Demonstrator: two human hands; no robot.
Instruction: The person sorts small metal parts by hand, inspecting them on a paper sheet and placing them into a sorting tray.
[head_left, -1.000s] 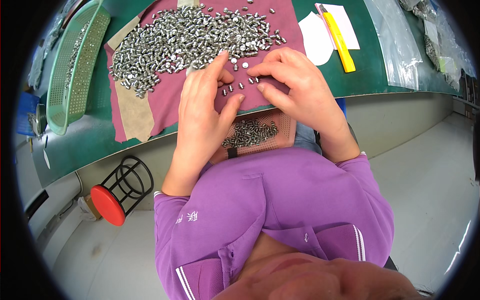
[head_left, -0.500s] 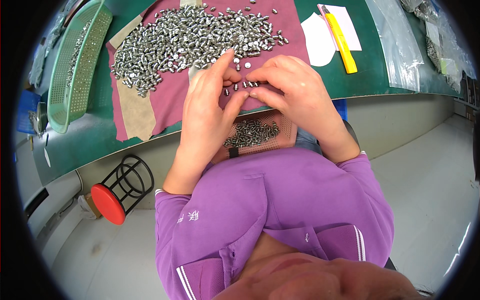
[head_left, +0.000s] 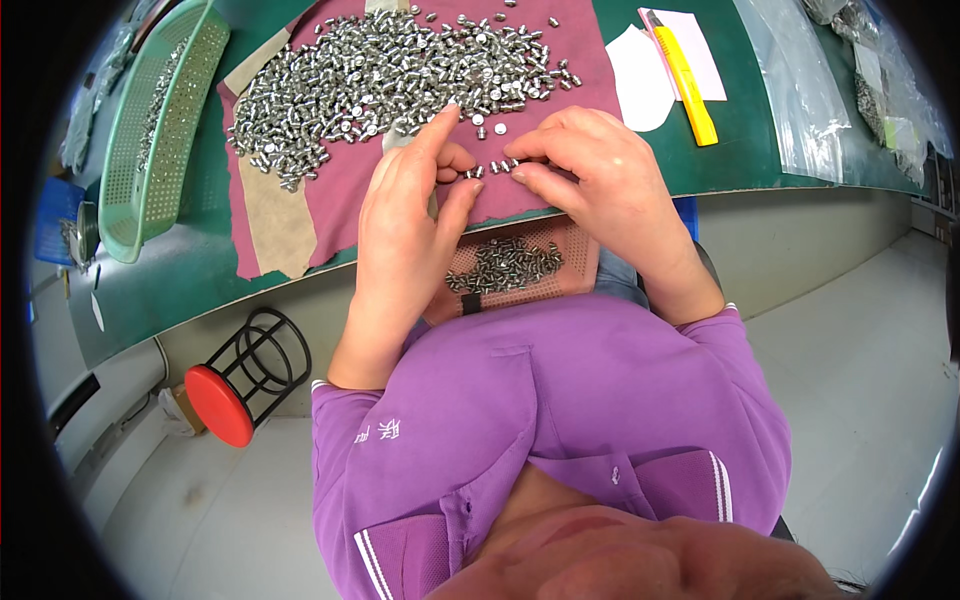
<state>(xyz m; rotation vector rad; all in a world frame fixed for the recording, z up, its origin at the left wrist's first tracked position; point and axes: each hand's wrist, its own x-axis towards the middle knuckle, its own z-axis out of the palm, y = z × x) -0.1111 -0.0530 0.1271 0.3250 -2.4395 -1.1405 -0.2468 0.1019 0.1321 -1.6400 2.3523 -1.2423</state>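
My left hand [head_left: 410, 195] is over the near part of a maroon cloth [head_left: 350, 215], its thumb and a bent finger closed around small cylindrical metal parts [head_left: 475, 173]; the index finger points up and away. Facing it, my right hand [head_left: 605, 170] has thumb and fingertips pinched at the end of a short row of the same metal parts [head_left: 501, 166]. A small gap lies between the two hands' parts. Just beyond the fingertips a few loose pieces lie apart from a large heap of shiny metal parts [head_left: 390, 80].
Below the table edge, a pink perforated basket [head_left: 575, 265] holds more metal parts. A green basket [head_left: 120, 215] stands at left. White paper [head_left: 640, 85], a yellow utility knife [head_left: 690, 95] and clear plastic bags [head_left: 800, 100] lie at right. A red stool [head_left: 218, 405] is on the floor.
My left fingers have closed around metal parts that lay loose in the row. My right hand has shifted slightly right, and a gap now shows between the hands' parts.
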